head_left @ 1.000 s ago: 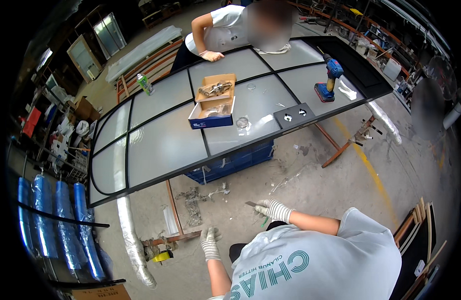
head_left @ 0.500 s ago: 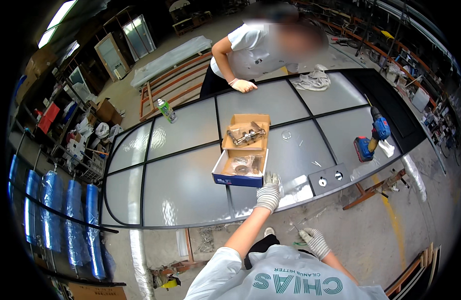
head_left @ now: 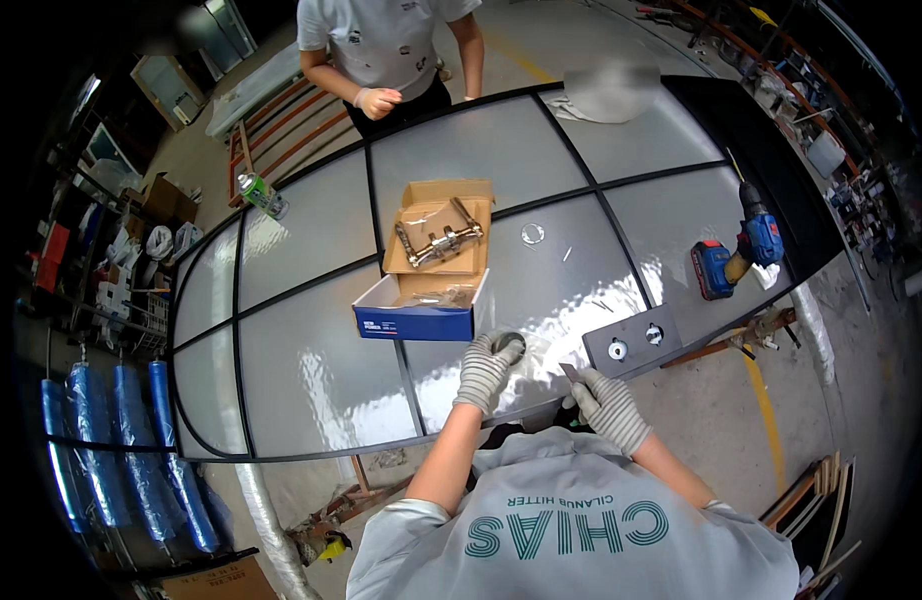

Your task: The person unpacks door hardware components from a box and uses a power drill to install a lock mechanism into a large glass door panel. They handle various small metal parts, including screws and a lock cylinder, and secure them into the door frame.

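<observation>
My left hand [head_left: 483, 375], in a striped grey-white glove, is closed on a dark round ring-like part [head_left: 512, 346] over the near edge of the framed glass panel [head_left: 481, 394]. Clear plastic shows beside that part. My right hand [head_left: 608, 409], gloved alike, pinches a small thin flat piece [head_left: 572, 373], perhaps a blade; its kind is unclear. Just beyond my left hand stands an open blue and white box [head_left: 415, 322] with bagged parts inside. Its brown cardboard insert [head_left: 441, 205] holds metal handle hardware [head_left: 443, 243]. Beyond my right hand is a grey lock plate [head_left: 636, 345] with two round holes.
A blue cordless drill [head_left: 756, 240] stands at the panel's right, a spray can [head_left: 261, 196] at its far left. A clear ring [head_left: 532, 233] and small pins lie on the glass. Across the panel stands a co-worker [head_left: 391, 50]. Blue-wrapped rolls [head_left: 106, 450] stand at left.
My left hand has left the box's side and now holds the dark round part. My right hand has risen from below the panel to its near edge. The co-worker has straightened up.
</observation>
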The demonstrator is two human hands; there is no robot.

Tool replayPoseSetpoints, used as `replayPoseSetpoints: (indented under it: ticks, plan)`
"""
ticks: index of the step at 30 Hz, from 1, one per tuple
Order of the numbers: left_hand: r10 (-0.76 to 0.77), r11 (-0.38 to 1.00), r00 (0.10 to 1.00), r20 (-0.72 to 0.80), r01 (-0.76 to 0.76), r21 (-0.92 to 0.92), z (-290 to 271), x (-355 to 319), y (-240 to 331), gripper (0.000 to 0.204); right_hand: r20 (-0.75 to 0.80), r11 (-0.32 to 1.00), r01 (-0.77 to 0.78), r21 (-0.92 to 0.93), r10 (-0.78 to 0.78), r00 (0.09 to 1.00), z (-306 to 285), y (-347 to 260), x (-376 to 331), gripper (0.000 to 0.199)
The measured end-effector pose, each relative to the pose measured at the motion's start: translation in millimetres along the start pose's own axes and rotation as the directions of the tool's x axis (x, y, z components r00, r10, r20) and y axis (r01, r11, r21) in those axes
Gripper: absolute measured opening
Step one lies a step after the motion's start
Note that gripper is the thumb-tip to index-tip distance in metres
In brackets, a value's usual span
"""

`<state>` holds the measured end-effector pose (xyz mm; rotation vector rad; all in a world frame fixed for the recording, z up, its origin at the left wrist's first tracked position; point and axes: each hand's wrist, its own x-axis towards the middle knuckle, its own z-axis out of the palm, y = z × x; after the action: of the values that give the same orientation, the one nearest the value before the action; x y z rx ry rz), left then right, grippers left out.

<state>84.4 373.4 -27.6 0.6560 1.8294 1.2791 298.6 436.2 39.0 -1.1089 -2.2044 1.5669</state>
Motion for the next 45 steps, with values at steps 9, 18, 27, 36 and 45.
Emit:
replayPoseSetpoints:
  ticks: [9,18,27,36,45]
  plan:
    - [0.186,0.916,0.922,-0.339,-0.288,-0.280,66,-24,74,0.017,0.069,0.814,0.252,-0.523,-0.254,0.965,-56,-29,45,0.028]
    - [0.413,0.897,0.810,-0.416,-0.440,0.036,96,-25,52,0.020,0.199,0.761,0.255,-0.597,-0.167,0.966,-70,-27,66,0.023]
    - [0.475,0.870,0.786,-0.395,-0.488,0.073,94,-18,64,0.017,0.140,0.740,0.290,-0.607,-0.259,0.956,-55,-27,84,0.016]
    - [0.328,0.893,0.894,-0.305,-0.398,-0.208,73,-14,84,0.014,0.083,0.754,0.193,-0.628,-0.182,0.980,-44,-30,111,0.018]
    - [0.475,0.867,0.811,-0.341,-0.497,0.026,61,-6,65,0.017,0.030,0.788,0.162,-0.593,-0.179,0.983,-30,-26,120,0.018]
